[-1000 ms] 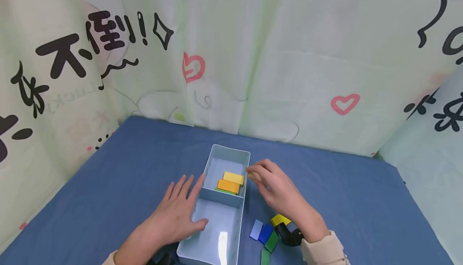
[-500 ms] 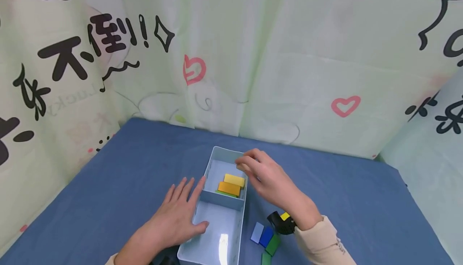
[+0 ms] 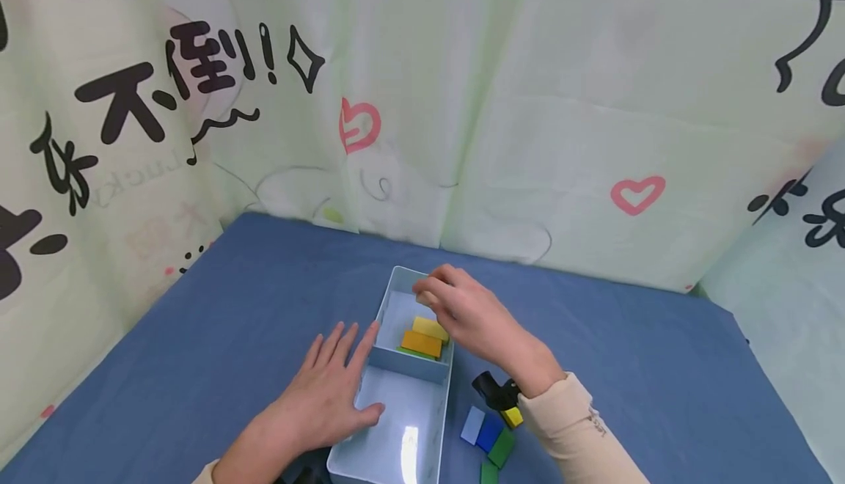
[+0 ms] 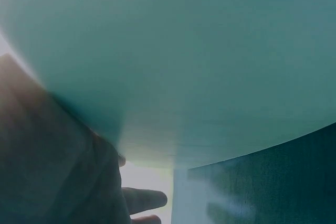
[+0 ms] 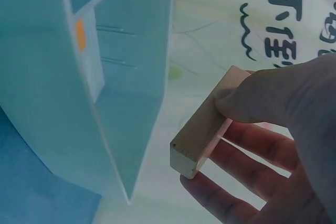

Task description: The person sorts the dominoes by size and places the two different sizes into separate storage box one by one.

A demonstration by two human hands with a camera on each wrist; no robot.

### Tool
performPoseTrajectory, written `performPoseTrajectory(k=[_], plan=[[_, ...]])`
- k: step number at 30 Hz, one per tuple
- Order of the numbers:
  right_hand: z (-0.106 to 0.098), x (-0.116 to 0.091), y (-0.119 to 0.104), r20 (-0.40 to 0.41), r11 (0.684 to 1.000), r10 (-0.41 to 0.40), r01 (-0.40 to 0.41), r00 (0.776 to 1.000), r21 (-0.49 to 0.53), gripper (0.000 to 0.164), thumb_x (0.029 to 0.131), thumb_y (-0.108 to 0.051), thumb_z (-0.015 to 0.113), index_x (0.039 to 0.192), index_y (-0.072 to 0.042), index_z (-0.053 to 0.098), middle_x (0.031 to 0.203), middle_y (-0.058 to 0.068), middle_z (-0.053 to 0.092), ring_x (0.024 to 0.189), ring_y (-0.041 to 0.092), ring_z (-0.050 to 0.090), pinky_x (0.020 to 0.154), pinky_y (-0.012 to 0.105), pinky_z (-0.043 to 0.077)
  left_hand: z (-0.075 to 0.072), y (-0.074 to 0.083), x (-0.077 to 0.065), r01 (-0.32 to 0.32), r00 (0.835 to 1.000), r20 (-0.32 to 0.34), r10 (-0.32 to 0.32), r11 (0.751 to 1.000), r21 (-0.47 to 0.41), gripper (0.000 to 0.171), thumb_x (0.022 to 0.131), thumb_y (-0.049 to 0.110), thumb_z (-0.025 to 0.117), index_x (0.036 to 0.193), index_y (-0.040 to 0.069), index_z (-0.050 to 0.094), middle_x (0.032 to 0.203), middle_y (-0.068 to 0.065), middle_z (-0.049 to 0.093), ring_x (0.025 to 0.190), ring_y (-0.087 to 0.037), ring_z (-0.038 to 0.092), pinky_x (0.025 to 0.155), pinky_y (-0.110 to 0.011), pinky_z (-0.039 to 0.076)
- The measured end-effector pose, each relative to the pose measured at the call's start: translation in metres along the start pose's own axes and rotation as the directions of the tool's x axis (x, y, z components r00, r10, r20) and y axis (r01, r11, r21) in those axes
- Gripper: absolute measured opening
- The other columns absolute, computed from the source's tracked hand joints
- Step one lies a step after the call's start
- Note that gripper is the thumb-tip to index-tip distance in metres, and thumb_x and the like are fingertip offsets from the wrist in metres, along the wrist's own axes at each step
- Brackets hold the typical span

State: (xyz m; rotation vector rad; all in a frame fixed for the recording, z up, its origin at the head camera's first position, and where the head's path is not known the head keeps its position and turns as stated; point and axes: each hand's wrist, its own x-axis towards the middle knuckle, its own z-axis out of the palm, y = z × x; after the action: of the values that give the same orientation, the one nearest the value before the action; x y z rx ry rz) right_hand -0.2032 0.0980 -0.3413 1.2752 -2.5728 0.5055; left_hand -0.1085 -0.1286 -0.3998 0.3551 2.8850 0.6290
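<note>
My right hand (image 3: 469,315) pinches a plain wooden block (image 5: 202,124) between thumb and fingers, over the far compartment of a light blue two-part box (image 3: 408,367). In that compartment lie a pale yellow block (image 3: 430,327), an orange block (image 3: 422,344) and a green block (image 3: 416,353), partly overlapped by the orange one. With fingers spread straight, my left hand (image 3: 323,400) lies at the box's left edge, its thumb reaching over the near compartment. In the left wrist view, the box wall (image 4: 184,77) fills most of the picture.
Right of the box, on the blue cloth (image 3: 627,381), sit a light blue block (image 3: 472,425), a dark blue block (image 3: 489,433), two green blocks (image 3: 502,447) and a partly hidden yellow block (image 3: 513,416). A printed curtain (image 3: 554,103) stands behind.
My right hand has moved left with the wooden block, from beside the box's right edge to over the far compartment. The left hand stays at the box.
</note>
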Motion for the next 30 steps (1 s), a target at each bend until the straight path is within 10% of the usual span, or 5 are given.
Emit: performPoseTrajectory(k=[15,30], plan=[[0.028,0.015,0.007,0.176,0.993,0.095,-0.106,0.98,0.053,0.022,0.102,-0.013,0.054,0.118,-0.013,0.069,0.111,0.005,0.063,0.089,0.017,0.058,0.075,0.03,0.054,0.001,0.0,-0.002,-0.006,1.0,-0.008,0.006,1.0,0.01,0.098,0.086,0.053,0.067,0.161,0.021,0.012,0.162,-0.018,0.025,0.152,-0.04,0.015,0.121,-0.062,0.014],[0.056,0.012,0.016,0.107,0.982,0.157,-0.145,0.982,-0.119,0.022,0.095,0.0,0.06,0.111,-0.01,0.073,0.103,0.009,0.063,0.088,0.023,0.06,0.075,0.035,0.057,0.001,0.0,-0.001,-0.003,1.0,-0.015,0.003,1.0,0.011,0.098,0.086,0.052,0.069,0.161,0.022,0.013,0.162,-0.018,0.026,0.152,-0.04,0.016,0.121,-0.062,0.015]])
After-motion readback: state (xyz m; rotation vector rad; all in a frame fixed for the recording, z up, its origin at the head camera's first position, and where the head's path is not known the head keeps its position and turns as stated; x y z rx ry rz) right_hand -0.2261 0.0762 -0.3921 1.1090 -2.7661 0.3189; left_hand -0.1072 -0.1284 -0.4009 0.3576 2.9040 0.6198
